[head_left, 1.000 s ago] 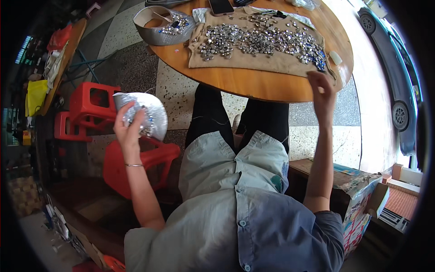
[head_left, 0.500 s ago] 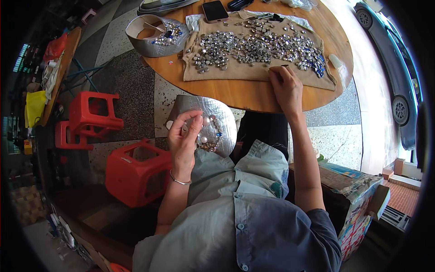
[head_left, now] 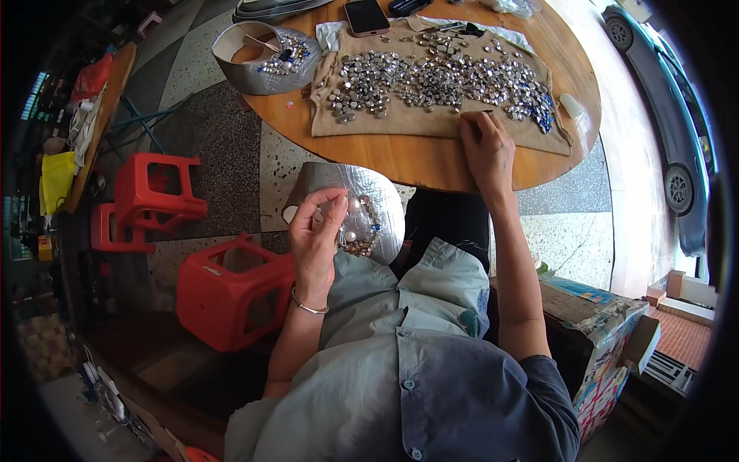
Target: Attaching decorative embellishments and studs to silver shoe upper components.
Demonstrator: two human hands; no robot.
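Note:
My left hand [head_left: 317,240] holds a silver-covered oval piece [head_left: 362,202] in front of my chest, below the table edge; the piece carries a cluster of pearls and gems near my fingers. My right hand [head_left: 486,148] rests on the near edge of a tan cloth [head_left: 385,123], fingers curled down among the stones. The cloth lies on a round wooden table [head_left: 416,158] and is spread with several small silver and blue gems [head_left: 439,77].
A silver oval container [head_left: 265,58] with gems and a stick sits at the table's left edge. A phone [head_left: 366,15] lies at the far side. Red plastic stools [head_left: 231,289] stand on the floor at my left. A cardboard box [head_left: 596,308] is at my right.
My left hand has brought the silver piece from out at my left in to my chest. My right hand came down from the table's right edge onto the cloth's near edge.

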